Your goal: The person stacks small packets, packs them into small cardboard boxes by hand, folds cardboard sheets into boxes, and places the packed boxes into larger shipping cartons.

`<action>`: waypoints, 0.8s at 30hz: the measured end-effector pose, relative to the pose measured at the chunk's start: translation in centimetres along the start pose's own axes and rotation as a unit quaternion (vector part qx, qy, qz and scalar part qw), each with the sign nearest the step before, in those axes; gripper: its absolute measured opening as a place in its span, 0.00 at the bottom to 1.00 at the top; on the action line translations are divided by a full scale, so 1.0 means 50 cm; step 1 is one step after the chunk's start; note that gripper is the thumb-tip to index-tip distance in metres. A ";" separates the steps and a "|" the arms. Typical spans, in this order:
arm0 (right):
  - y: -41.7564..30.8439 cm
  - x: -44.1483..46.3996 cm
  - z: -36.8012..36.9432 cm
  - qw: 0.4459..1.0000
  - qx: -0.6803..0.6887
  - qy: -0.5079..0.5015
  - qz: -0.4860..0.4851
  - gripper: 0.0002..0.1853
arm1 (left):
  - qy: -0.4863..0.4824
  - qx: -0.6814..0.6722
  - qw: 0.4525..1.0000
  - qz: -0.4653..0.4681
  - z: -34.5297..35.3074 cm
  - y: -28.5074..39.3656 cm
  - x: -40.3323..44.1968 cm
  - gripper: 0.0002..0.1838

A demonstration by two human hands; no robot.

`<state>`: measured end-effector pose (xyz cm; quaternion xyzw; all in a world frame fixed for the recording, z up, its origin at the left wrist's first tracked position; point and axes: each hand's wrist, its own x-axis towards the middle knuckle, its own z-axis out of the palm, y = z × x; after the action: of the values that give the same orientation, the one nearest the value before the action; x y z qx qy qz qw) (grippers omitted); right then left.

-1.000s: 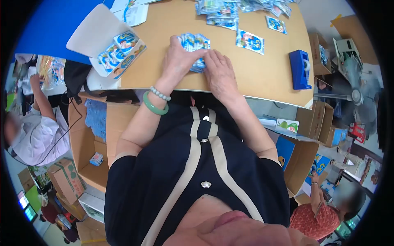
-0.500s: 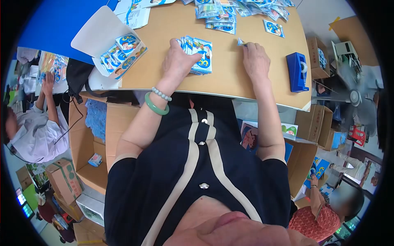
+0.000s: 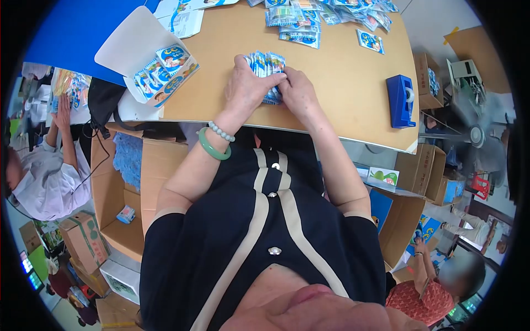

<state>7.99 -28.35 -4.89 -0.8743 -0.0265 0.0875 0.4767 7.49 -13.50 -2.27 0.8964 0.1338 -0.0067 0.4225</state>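
Both my hands are closed around a row of small blue-and-white packets (image 3: 267,63) at the table's front middle. My left hand (image 3: 243,85) wraps the row from the left, its thumb reaching across the front. From the right, my right hand (image 3: 299,92) presses against the row, fingers touching my left thumb. The packets stand on edge, side by side; their lower parts are partly hidden by my hands. To the left, an open white carton (image 3: 171,91) with its lid raised holds several similar packets. A bead bracelet and a green bangle circle my left wrist.
A pile of packets (image 3: 301,25) lies at the table's back, and a single packet (image 3: 370,41) lies right of it. A blue tape dispenser (image 3: 399,102) stands at the right edge. Cardboard boxes (image 3: 118,220) flank me below the table. Other people work on both sides.
My right hand has moved left from the bare tabletop, bringing a packet to the row in my left hand. The row now stands more on edge between both hands.
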 end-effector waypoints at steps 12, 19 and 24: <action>-0.011 0.268 -0.078 0.852 -0.317 0.267 -0.320 0.16 | -0.034 0.030 0.998 -0.040 -0.019 0.014 0.000 0.41; 0.023 0.257 -0.153 0.952 -0.190 0.193 -0.144 0.14 | -0.026 0.018 0.999 -0.019 -0.024 0.007 -0.006 0.41; 0.095 0.196 -0.238 0.956 0.162 0.240 -0.056 0.09 | -0.023 0.025 0.999 -0.019 -0.019 0.007 -0.002 0.41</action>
<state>19.55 -39.54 -3.80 -0.7777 0.0543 -0.1481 0.6086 7.39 -13.02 -1.42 0.9038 0.1405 -0.0388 0.4024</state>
